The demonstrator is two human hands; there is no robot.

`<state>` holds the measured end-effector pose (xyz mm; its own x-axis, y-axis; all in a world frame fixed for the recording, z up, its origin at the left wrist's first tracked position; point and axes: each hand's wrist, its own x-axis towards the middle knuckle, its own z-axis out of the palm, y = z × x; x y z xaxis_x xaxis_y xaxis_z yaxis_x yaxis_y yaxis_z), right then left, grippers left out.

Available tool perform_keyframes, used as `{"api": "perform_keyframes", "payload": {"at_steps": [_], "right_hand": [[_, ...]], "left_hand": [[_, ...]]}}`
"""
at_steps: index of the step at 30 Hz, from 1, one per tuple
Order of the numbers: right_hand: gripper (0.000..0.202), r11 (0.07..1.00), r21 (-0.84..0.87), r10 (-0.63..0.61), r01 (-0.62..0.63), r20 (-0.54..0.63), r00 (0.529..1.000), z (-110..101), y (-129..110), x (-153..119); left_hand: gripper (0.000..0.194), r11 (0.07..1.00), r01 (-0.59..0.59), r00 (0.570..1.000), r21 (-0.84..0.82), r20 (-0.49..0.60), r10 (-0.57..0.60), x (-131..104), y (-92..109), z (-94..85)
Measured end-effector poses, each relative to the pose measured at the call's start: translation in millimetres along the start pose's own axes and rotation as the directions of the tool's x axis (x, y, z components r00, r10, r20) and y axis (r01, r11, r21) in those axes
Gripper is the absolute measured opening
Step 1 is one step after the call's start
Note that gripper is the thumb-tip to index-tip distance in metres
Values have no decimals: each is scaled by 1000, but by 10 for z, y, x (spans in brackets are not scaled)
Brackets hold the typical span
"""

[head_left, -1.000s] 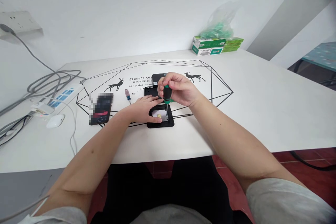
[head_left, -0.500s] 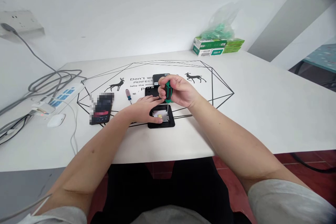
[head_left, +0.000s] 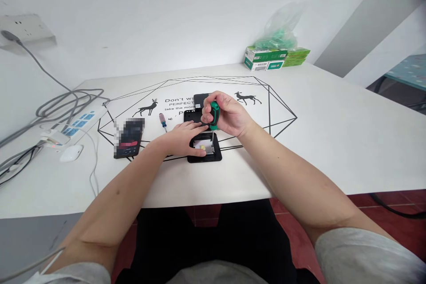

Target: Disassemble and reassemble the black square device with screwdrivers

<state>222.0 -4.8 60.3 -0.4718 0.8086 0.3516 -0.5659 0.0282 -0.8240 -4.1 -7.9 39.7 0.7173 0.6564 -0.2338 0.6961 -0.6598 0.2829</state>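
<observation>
Standing nearly upright in the right hand [head_left: 228, 113], the green-and-black screwdriver [head_left: 215, 116] has its thin metal shaft pointing down at the right inner side of a square black housing [head_left: 218, 148]. Its handle looks light, stiff and grippy, best taken around the thick upper part, just as the curled fingers and thumb wrap it now. Whether the tip is seated in a screw is too small to tell.

The housing lies flat on the white surface [head_left: 333, 142], near its front edge. It is probably light rigid plastic, prone to sliding or turning under a twist, so its outer rim is the place to hold; the silvery plate [head_left: 208, 145] inside, bearing a yellowish patch, may scratch or dent. The left hand [head_left: 183, 138] is spread, thumb reaching onto the plate area, fingers stretched toward a black plastic piece [head_left: 191, 117] just behind, hiding part of both.

Beyond that sits another black part with a white label [head_left: 200, 99], partly covered by the right hand. A smaller screwdriver [head_left: 162, 120] lies to the left, near some dark specks; farther left are a phone [head_left: 129, 140] and a power strip [head_left: 81, 122] with loose cables, well apart from the work.
</observation>
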Motion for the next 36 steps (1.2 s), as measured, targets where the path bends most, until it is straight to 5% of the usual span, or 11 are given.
{"api": "perform_keyframes", "payload": {"at_steps": [9,19,26,36], "right_hand": [[57,999,-3,-40,40,-44,998,74,21,-1],[41,999,23,35,-33,-107,994,88,-9,20],[54,1000,-7,-25,25,-49,998,63,40,3],[52,998,6,66,-65,-30,997,118,-11,-5]], "left_hand": [[110,1000,4,1000,11,-12,-4,-15,26,-8],[111,1000,24,1000,-1,-9,-24,-13,18,-1],[110,1000,8,1000,7,-13,-8,-12,12,9],[103,998,-57,997,-19,-56,55,3,-23,16]]}}
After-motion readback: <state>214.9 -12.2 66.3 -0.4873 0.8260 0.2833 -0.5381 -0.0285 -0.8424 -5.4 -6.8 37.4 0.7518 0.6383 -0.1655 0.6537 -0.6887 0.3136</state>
